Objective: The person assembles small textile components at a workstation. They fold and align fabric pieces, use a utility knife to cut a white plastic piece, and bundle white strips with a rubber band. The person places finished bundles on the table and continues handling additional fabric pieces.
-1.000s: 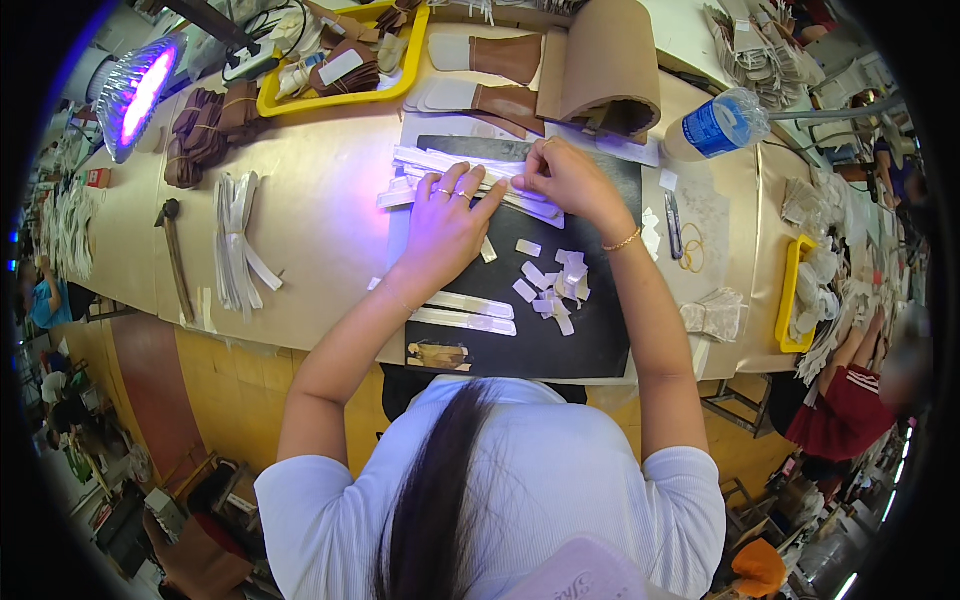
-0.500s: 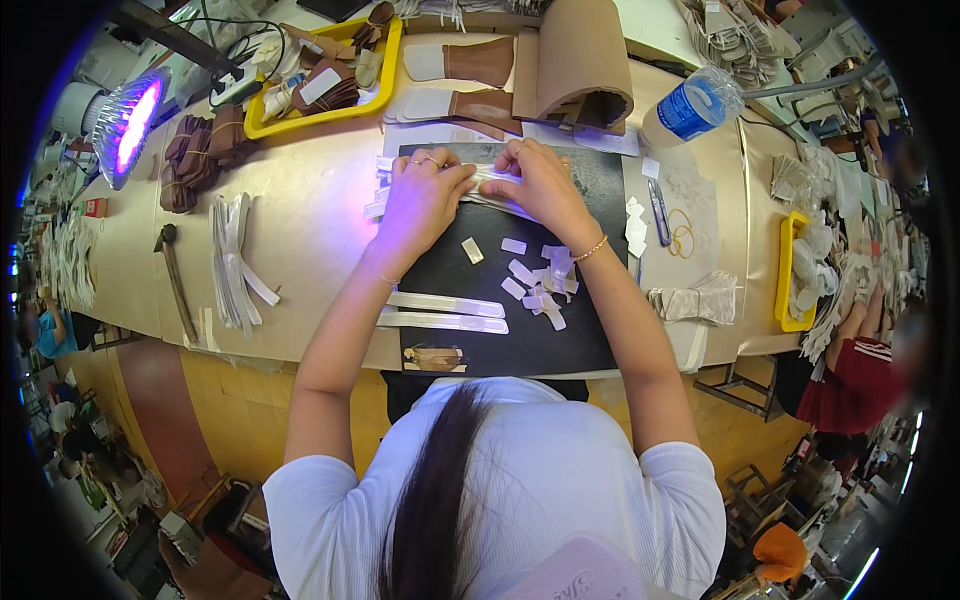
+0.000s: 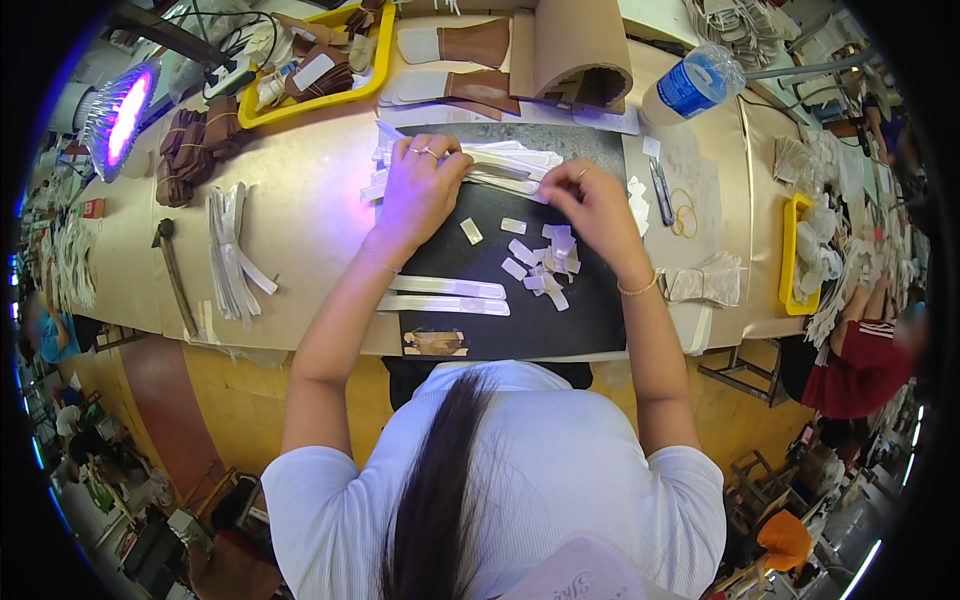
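A pile of long white strips (image 3: 520, 158) lies along the far part of a black mat (image 3: 470, 345). My left hand (image 3: 422, 190) rests over the left of the pile, its fingers closed on a white strip (image 3: 503, 182). Nearer the right end, my right hand (image 3: 598, 212) pinches the tip of that strip between thumb and finger. Below my hands several small pale rectangular tabs (image 3: 545, 268) are scattered, with a lone tab (image 3: 471, 231) to their left. Two more white strips (image 3: 450, 297) lie side by side near the mat's front.
To the left are a hammer (image 3: 172, 270), a tied bundle of white strips (image 3: 230, 250) and a lit purple lamp (image 3: 130, 110). A yellow tray (image 3: 380, 60) holds brown pieces. At right are a water bottle (image 3: 690, 85), a utility knife (image 3: 661, 190) and rubber bands (image 3: 684, 215).
My right hand has moved right, away from my left hand, to the strip's right end, uncovering more of the pile. My left hand stays nearly in place.
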`<state>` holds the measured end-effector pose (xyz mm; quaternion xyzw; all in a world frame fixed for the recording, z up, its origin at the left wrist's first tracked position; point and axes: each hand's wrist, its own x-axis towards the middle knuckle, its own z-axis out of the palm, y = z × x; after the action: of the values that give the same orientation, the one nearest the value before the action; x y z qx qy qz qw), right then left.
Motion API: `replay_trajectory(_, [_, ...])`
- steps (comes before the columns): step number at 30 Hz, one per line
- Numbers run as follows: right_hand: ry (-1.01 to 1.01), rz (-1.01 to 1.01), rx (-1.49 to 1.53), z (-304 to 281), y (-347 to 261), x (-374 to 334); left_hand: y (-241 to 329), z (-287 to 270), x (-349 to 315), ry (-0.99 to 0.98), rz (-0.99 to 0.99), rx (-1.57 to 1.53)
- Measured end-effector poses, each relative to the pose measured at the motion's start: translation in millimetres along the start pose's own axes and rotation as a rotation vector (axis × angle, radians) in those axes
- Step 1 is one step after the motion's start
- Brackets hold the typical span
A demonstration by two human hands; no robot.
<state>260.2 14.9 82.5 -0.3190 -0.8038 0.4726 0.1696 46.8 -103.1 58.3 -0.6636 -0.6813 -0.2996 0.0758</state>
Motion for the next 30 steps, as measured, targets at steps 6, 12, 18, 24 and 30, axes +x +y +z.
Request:
replay_trajectory(6, [-0.021, -0.197, -0.464, 30.5, -3.5, -20.5, 5.9, -31.1, 1.8, -0.127, -0.072, -0.025])
replay_trajectory(12, [-0.046, -0.183, -0.477, 36.5, -4.4, -21.1, 27.1, -108.7, -5.6, -0.616, -0.543, -0.517])
replay_trajectory(18, [-0.12, -0.016, -0.12, 23.6, -6.0, -14.5, 31.9, -76.7, -70.0, -0.608, -0.243, -0.394])
replay_trajectory(24, [-0.123, 0.019, -0.016, 7.9, -23.2, -19.3, 51.0, -59.3, -51.8, -0.347, -0.507, -0.51])
replay_trajectory(30, [-0.043, -0.236, -0.154, 8.2, -33.7, -32.0, 74.3, -34.1, -35.9, -0.259, -0.789, -1.159])
